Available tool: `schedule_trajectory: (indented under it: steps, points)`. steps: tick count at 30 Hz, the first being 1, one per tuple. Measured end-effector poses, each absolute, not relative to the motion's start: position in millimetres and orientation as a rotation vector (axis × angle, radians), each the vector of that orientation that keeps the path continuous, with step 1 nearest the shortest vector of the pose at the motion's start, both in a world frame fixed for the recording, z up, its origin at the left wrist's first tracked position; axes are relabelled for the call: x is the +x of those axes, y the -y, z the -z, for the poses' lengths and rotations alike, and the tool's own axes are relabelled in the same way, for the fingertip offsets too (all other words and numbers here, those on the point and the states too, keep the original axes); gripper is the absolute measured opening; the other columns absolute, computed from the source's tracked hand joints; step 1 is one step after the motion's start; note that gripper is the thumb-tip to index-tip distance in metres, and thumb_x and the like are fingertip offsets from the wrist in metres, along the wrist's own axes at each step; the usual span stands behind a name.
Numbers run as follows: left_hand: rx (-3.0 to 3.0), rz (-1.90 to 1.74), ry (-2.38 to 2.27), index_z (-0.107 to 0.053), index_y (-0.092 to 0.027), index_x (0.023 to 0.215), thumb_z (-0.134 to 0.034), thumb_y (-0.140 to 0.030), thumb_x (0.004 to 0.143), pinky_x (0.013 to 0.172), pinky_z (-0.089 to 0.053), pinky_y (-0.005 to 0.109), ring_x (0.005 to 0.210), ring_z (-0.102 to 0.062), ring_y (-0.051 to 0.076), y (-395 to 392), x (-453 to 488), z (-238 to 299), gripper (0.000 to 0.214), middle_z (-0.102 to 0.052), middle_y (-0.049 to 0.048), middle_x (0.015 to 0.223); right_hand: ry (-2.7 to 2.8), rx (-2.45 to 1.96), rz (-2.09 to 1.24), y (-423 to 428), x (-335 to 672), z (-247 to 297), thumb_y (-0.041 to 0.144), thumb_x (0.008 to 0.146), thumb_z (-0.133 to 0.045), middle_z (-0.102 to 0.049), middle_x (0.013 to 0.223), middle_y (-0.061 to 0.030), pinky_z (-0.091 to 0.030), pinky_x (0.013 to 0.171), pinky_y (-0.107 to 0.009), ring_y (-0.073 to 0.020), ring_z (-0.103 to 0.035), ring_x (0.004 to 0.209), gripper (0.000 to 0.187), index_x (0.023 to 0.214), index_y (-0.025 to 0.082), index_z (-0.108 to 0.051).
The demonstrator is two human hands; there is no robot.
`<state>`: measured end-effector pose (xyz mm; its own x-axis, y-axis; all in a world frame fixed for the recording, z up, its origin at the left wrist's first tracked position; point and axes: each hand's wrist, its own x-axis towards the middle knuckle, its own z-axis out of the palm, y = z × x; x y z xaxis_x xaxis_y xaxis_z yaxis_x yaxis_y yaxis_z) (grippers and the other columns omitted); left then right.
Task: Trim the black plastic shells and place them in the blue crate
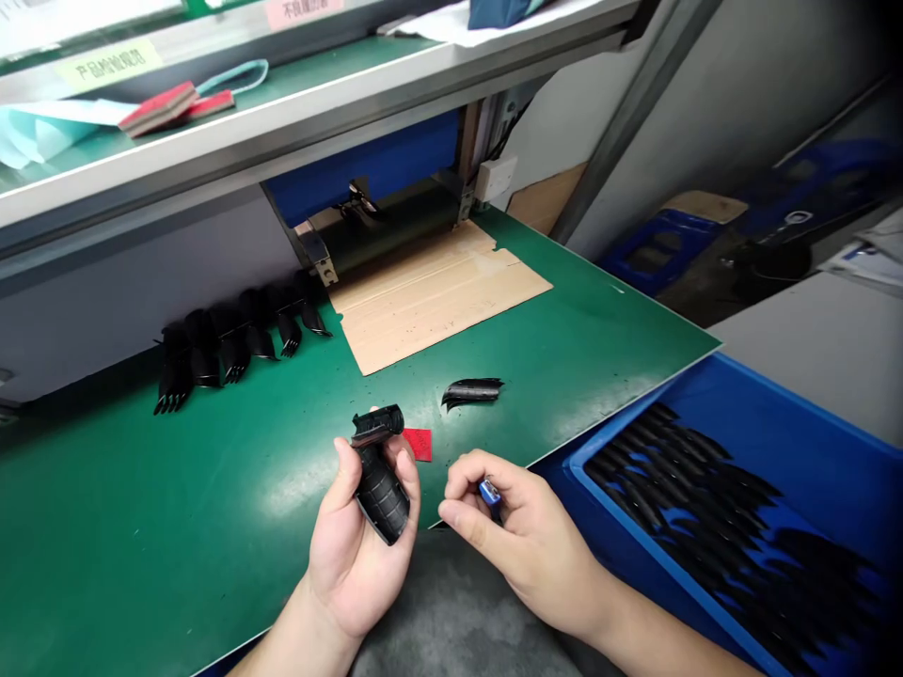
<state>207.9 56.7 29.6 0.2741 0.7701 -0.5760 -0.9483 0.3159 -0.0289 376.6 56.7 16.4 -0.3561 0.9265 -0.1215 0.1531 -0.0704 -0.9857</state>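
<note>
While L hand (353, 555) clenches blk pebbled plastic part (382, 494); R hand (526, 536) pinches small blue item (489, 491)

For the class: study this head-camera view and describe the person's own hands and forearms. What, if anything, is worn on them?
The left hand and the right hand are bare, with no gloves, and no ring, watch or bracelet shows. The left forearm and the right forearm are bare as well, with no sleeve in view before the picture's edge.
</note>
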Motion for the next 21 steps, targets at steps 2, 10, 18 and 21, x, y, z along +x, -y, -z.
schedule_trajectory:
  steps: [2,10,18,21]
  points:
    - [-0.337,-1.182,-0.556,-0.066,-0.021,0.099,-0.039,-0.041,0.096,0.091,-0.051,0.021,0.093,-0.066,0.009,-61.9,217.0,-26.2,0.034,-0.072,0.0022,0.095,1.529,-1.198,-1.381,-57.4,390.3,-15.2,0.035,0.089,-0.056,-0.047,0.071,0.0036,-0.037,0.059,-0.026,-0.0108,-0.042,0.063,0.015,0.081,0.023,-0.053]
    - [0.447,-0.906,-0.921,-0.064,-0.017,0.109,-0.060,-0.027,0.087,0.090,-0.045,0.033,0.097,-0.060,0.019,-78.0,275.5,9.6,0.025,-0.068,0.0064,0.100,1.822,-1.367,-1.026,-73.2,452.6,-3.9,0.028,0.081,-0.066,-0.050,0.100,-0.0007,-0.042,0.071,-0.027,-0.0137,-0.051,0.081,0.017,0.095,0.025,-0.056]
    - [0.235,-1.040,-0.906,-0.066,-0.014,0.105,-0.054,-0.036,0.090,0.094,-0.044,0.034,0.103,-0.059,0.021,-100.2,333.3,21.4,0.030,-0.069,0.0088,0.101,1.762,-1.366,-1.204,-107.4,489.7,25.3,0.019,0.083,-0.060,-0.057,0.082,0.0018,-0.042,0.070,-0.027,-0.0144,-0.054,0.076,0.009,0.076,0.021,-0.055]
    - [0.024,-1.203,-0.907,-0.067,-0.017,0.104,-0.048,-0.042,0.091,0.097,-0.044,0.033,0.104,-0.061,0.019,-109.7,342.1,21.1,0.033,-0.070,0.0073,0.104,1.747,-1.269,-1.241,-122.0,499.4,26.1,0.018,0.083,-0.060,-0.058,0.083,0.0016,-0.041,0.071,-0.027,-0.0143,-0.054,0.077,0.007,0.079,0.021,-0.056]
